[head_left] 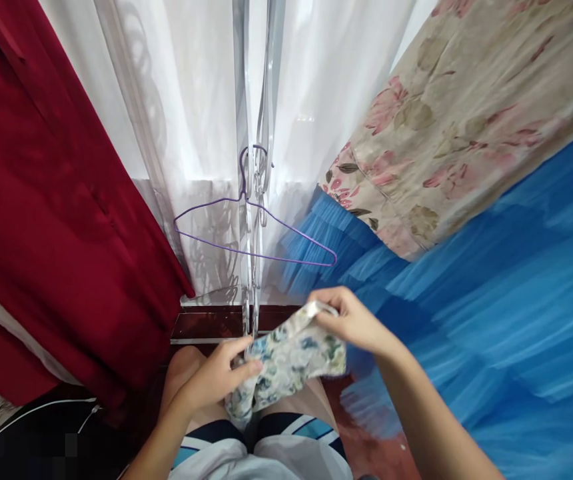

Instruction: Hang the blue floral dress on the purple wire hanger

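Above my lap is a small white garment (291, 360) printed with blue and green flowers; its exact kind cannot be told. My left hand (221, 373) grips its left end, thumb on top and fingers partly hidden by the cloth. At the upper right corner, beside a white band or loop, my right hand (344, 317) pinches the fabric. The garment is folded or bunched at its lower left. Just beyond my hands, a purple wire hanger (286, 258) hangs by its hook from a white metal rack (249, 227), with nothing on it.
A red curtain (66, 200) hangs at left, with white curtains (191, 100) behind the rack. On the right, a beige floral cloth (446, 133) overlaps blue tulle fabric (491, 320). A black object with a white cable (46, 403) lies at the lower left.
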### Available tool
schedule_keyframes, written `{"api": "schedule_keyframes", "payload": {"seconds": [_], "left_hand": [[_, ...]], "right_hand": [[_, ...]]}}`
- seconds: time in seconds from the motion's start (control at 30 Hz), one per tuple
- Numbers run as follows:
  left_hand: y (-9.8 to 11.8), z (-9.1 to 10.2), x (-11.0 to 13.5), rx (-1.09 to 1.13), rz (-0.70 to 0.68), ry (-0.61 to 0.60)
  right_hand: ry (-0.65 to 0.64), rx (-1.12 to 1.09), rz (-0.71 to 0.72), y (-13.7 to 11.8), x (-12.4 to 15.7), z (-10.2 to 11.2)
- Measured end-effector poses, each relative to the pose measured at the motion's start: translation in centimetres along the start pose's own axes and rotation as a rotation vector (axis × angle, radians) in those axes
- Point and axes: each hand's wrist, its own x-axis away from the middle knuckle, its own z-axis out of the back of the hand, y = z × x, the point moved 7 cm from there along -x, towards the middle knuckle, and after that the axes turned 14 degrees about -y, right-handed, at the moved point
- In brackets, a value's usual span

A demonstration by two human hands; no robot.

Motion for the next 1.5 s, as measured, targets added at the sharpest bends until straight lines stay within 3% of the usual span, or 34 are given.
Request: {"api": "schedule_keyframes", "payload": {"seconds": [0.07,0.17,0.27,0.37,0.47,0.6,0.67,0.87,0.97,1.07,1.2,1.33,1.43,1.5], "left_hand": [[0.7,1.3,0.6,-0.045,0.003,0.069],[2.5,3.0,1.0,0.130,-0.083,0.156],[4.2,3.8,1.2,0.381,-0.163,0.231],[5.6,4.3,1.4,0.568,-0.173,0.278],[7.0,4.8,1.8,0.654,-0.153,0.230],[7.5,6.2,2.9,0.616,-0.165,0.170],[6.5,7.2,3.4,0.516,-0.165,0.191],[0.9,11.7,4.1,-0.049,-0.076,0.422],[-0.1,13.6,3.6,-0.253,-0.096,0.427],[-0.3,16.7,3.1,-0.262,-0.078,0.499],[1.0,22.1,2.4,-0.294,-0.056,0.599],[4.1,27.3,1.4,-0.397,-0.067,0.737],[7.0,28.8,0.2,-0.464,-0.130,0.804],[8.3,28.4,-1.1,-0.400,-0.214,0.740]], "right_hand": [[0.243,0.103,0.038,-1.2,0.8,3.8],[0.476,0.208,0.178,-3.1,0.8,8.2],[0.500,0.202,0.284,-4.1,-1.7,10.8],[0.463,0.169,0.328,-4.3,-5.2,12.0],[0.392,0.102,0.337,-4.1,-8.2,11.8],[0.244,-0.036,0.297,-3.4,-10.3,10.1],[0.182,-0.123,0.253,-3.1,-10.7,9.2],[0.138,-0.249,0.169,-3.8,-10.0,8.4],[0.114,-0.245,0.143,-4.6,-9.4,8.7],[0.086,-0.281,0.085,-5.0,-9.0,8.9],[0.085,-0.347,0.032,-5.4,-8.7,8.4],[0.136,-0.366,0.001,-6.0,-8.1,7.8],[0.145,-0.436,-0.063,-5.7,-7.6,7.6],[0.119,-0.484,-0.117,-5.0,-7.4,7.4]]}}
